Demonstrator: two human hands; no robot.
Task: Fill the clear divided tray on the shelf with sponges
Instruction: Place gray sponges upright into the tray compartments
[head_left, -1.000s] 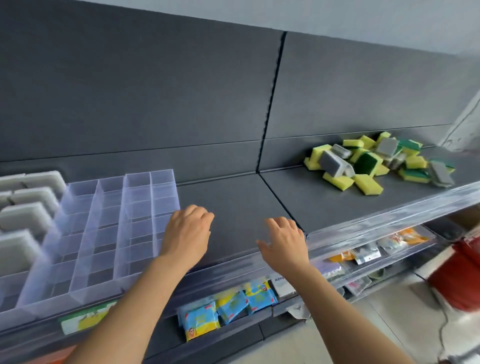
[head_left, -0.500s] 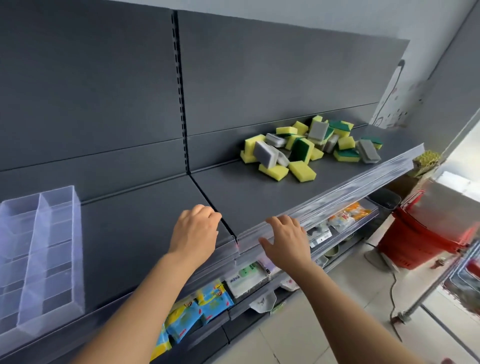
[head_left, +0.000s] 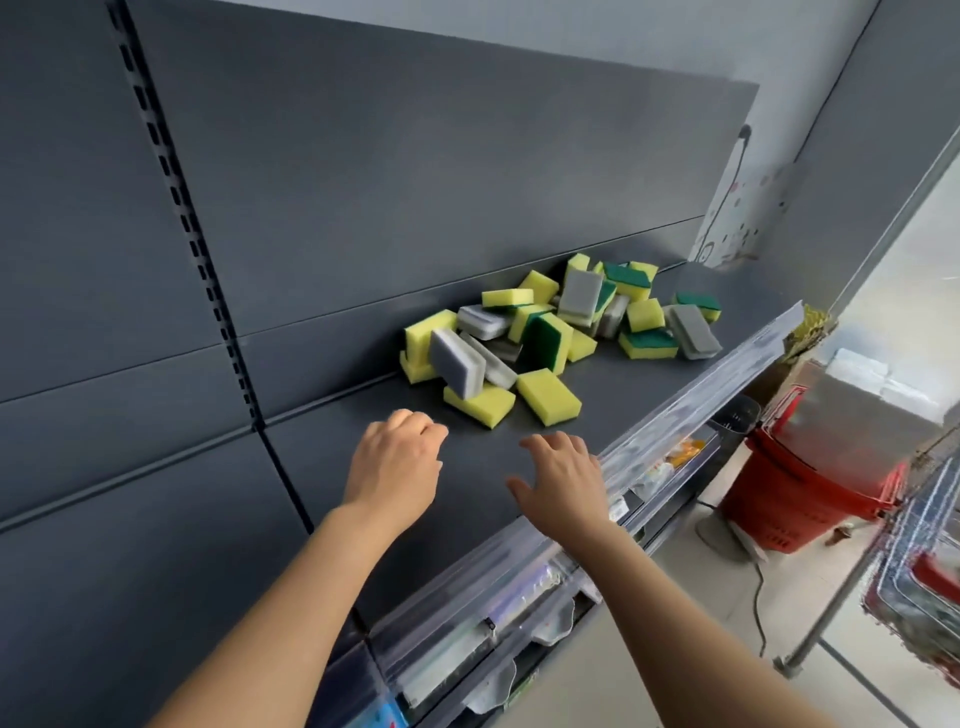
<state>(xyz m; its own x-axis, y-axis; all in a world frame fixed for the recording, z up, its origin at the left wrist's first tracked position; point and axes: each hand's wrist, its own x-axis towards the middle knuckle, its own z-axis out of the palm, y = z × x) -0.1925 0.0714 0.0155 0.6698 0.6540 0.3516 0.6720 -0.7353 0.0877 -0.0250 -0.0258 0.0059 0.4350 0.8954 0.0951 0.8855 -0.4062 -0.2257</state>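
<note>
The dark grey flat metal shelf (head_left: 649, 410) carries the stock. The clear divided tray is not in view, so its position cannot be stated. A carry out of the present view is therefore to be expected, and sponges may be dropped along it if too many are taken at once.

The clear plastic front strip (head_left: 727, 379) along the shelf edge is low. A sponge knocked forward may be sent over it toward the stack of red plastic baskets (head_left: 800, 493) on the floor to the right.

The loose pile of yellow, green-backed and grey rectangular sponges (head_left: 571, 322) lies against the back panel on the right part of the shelf. Several pieces are propped on edge against one another. If a lower piece is pulled, the leaning ones are likely to be toppled and scattered.

The left hand (head_left: 395, 467) hovers above the shelf, just short of the pile, with fingers loosely curled and nothing held. The right hand (head_left: 563, 483) hovers beside it, nearer the front edge, with fingers spread and nothing held. No sponge is touched by either hand.

The flat yellow foam sponge (head_left: 480, 405) nearest the left hand supports a tilted grey sponge (head_left: 457, 362). If the yellow one is taken first, the grey one is expected to fall.
</note>
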